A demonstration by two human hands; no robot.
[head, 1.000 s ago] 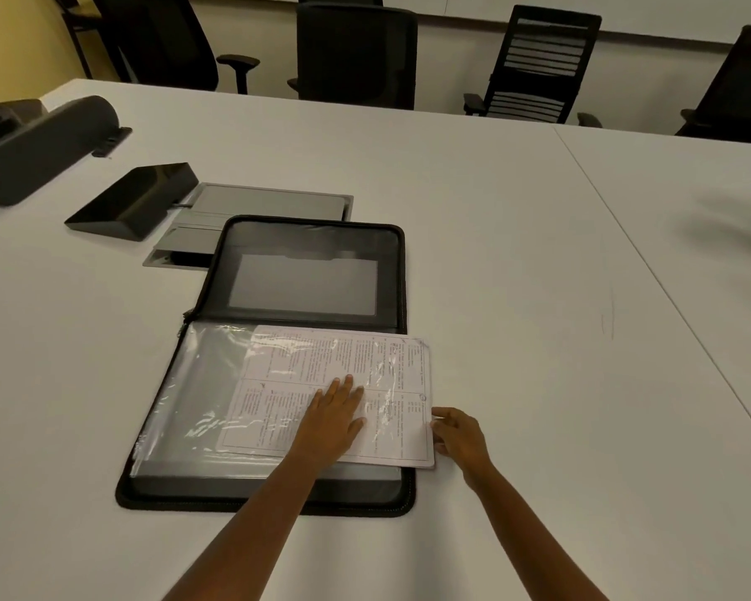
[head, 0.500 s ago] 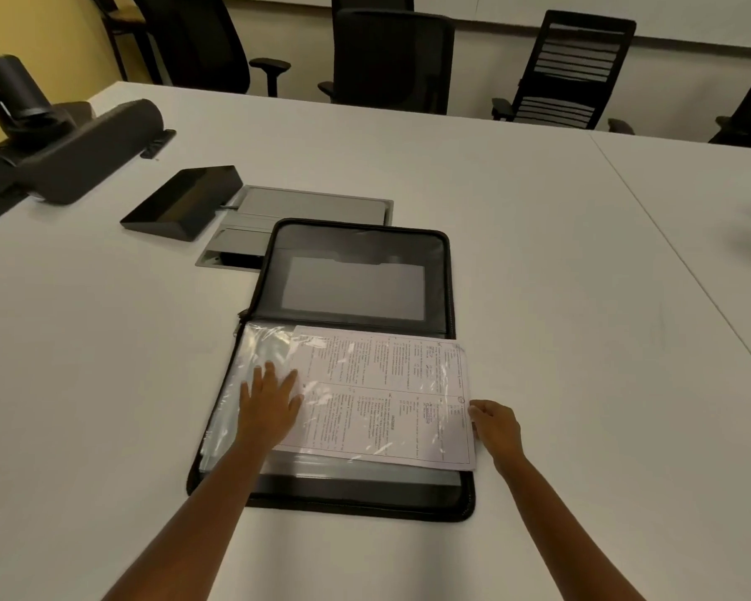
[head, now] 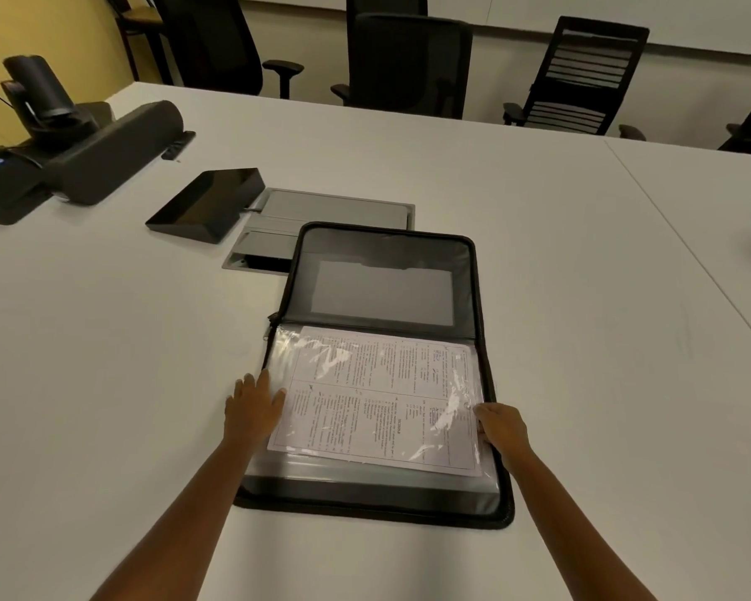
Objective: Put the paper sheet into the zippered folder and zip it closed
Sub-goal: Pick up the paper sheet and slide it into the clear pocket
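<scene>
A black zippered folder (head: 384, 253) lies open on the white table, its upper flap away from me. On its near half lies the printed paper sheet (head: 373, 396), seemingly under a clear plastic sleeve that glints. My left hand (head: 252, 407) lies flat with straight fingers on the sleeve's left edge. My right hand (head: 499, 427) has curled fingers at the sheet's right edge, pinching the sheet and sleeve there.
A grey cable hatch (head: 321, 223) sits in the table just behind the folder. Left of it are a black wedge-shaped tablet (head: 204, 206) and a dark speaker bar with a camera (head: 79, 154). Black office chairs (head: 408, 62) line the far edge.
The sheet has slid left, further into the sleeve, and now lies within the folder's outline. My left hand moved from the sheet's middle to the left edge; my right hand followed the sheet's right edge.
</scene>
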